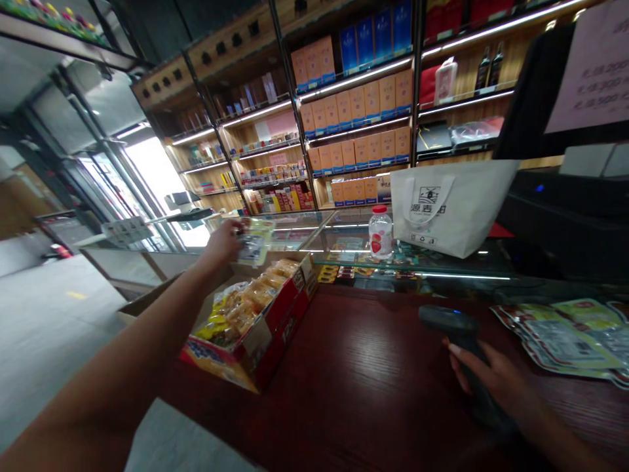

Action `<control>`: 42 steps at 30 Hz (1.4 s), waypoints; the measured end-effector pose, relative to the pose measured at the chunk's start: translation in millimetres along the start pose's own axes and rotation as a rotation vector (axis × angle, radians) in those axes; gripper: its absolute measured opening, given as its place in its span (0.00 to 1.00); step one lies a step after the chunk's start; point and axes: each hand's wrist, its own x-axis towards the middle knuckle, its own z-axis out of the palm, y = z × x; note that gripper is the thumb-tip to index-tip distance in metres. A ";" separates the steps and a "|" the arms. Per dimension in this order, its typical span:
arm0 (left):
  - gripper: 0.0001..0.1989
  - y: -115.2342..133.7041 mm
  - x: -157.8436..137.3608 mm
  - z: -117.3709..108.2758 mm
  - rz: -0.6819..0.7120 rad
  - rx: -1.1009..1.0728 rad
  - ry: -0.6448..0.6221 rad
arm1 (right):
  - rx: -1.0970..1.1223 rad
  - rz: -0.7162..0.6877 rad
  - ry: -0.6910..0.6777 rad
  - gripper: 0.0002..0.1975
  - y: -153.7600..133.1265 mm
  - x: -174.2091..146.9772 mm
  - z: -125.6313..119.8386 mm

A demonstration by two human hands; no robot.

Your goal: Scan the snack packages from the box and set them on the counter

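Step in hand looks like scanning: left hand [223, 246] has a flat packet [256, 241] pinched at one edge, near the far end of the carton [282, 331] (can't tell if over or behind it), the packet sticking out to the right of the fingers. Right hand [498, 380] is wrapped round the scanner [459, 322], right of the carton, similar packets [565, 334] farther right. Next move probably calls for lining up packet face and scanner nose, currently well apart.
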 end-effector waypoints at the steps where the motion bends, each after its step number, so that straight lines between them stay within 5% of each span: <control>1: 0.09 13.8 -9.2 20.5 0.033 0.038 -0.067 | -0.001 -0.017 0.017 0.22 -0.7 -0.5 0.6; 5: 0.10 47.5 -70.6 100.5 0.172 0.164 -0.371 | -0.008 -0.047 0.029 0.21 -4.0 -2.7 1.0; 8: 0.11 51.8 -104.2 131.1 0.238 0.294 -0.488 | -0.005 -0.032 -0.037 0.22 -6.5 -3.2 0.1; 14: 0.13 53.4 -125.0 142.7 0.166 0.502 -0.519 | 0.021 -0.041 -0.028 0.22 -8.8 -4.0 0.9; 21: 0.24 28.7 -206.8 156.3 0.272 0.645 -0.628 | -0.008 -0.079 -0.038 0.21 -10.4 -2.3 3.0; 27: 0.27 -12.5 -179.9 184.2 0.354 0.617 -0.692 | 0.038 -0.097 -0.018 0.20 -10.7 0.7 6.2; 34: 0.28 -20.9 -143.2 190.8 0.345 0.626 -0.742 | 0.115 -0.082 0.013 0.20 -6.6 9.1 7.7; 38: 0.27 10.9 -148.1 194.2 0.468 0.494 -0.539 | 0.174 -0.037 0.018 0.20 -1.7 18.9 5.8; 42: 0.26 105.9 -194.2 205.9 0.791 -0.021 -0.369 | 0.207 -0.026 0.015 0.18 -0.4 25.1 4.8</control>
